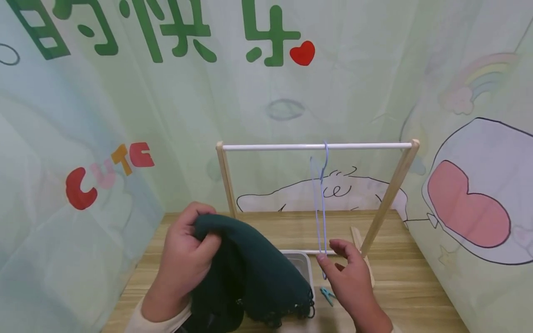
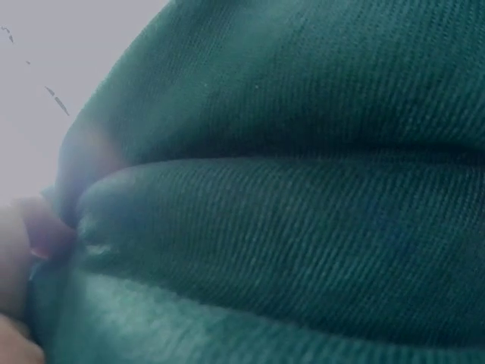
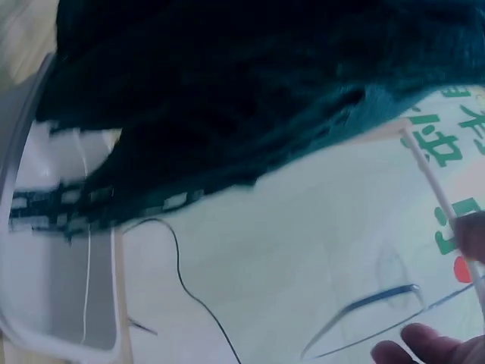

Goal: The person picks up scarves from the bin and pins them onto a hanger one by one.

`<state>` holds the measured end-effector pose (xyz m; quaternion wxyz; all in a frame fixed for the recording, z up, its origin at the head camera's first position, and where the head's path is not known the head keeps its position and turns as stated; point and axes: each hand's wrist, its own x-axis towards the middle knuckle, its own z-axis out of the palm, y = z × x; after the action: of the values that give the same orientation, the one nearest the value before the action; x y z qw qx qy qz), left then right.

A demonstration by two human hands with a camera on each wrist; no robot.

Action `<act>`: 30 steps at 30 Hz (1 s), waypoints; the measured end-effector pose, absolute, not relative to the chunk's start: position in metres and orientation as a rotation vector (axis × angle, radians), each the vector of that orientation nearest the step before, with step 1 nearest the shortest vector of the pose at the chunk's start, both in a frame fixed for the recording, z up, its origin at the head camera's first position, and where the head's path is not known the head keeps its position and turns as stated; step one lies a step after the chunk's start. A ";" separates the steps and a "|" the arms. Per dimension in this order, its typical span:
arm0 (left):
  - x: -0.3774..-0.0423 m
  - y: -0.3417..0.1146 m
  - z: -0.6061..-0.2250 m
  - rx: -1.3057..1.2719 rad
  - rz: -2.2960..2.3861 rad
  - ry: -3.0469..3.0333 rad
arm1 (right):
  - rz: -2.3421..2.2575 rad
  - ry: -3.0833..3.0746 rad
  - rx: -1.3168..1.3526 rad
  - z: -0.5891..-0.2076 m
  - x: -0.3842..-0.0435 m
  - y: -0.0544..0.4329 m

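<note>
A dark green scarf (image 1: 266, 268) with a fringed edge hangs in folds from my left hand (image 1: 183, 259), which pinches its top between thumb and fingers. Its ribbed weave fills the left wrist view. On the rack's upper bar hangs a thin light-purple hanger (image 1: 323, 208), seen nearly edge-on. My right hand (image 1: 354, 282) is at the hanger's lower end, thumb and fingers spread apart, with the thumb tip overlapping it in the head view. In the right wrist view, the fringed scarf (image 3: 227, 98) spreads across the top, and the hanger (image 3: 371, 299) shows close to the fingertips.
The drying rack has wooden legs (image 1: 389, 199) and a white top bar (image 1: 275, 147). A pale plastic bin (image 1: 307, 263) stands partly behind the scarf. Beside my right hand lies a teal clothespin (image 1: 326, 296) on the wooden table (image 1: 416, 296). Printed curtains surround the table.
</note>
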<state>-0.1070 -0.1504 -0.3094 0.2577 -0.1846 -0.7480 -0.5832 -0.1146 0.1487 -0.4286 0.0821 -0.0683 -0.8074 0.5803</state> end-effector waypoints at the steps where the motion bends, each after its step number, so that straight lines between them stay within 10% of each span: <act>1: -0.107 -0.150 -0.309 -0.505 -1.588 -2.022 | 1.727 -2.428 -0.225 -0.427 -0.115 0.146; 30: -0.116 -0.128 -0.311 -0.550 -1.723 -2.082 | 1.869 -1.982 -0.098 -0.434 -0.100 0.176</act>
<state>-0.1158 -0.1275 -0.3114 0.1907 -0.1959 -0.7411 -0.6132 -0.1000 0.1758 -0.4338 0.2061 -0.0352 -0.7114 0.6710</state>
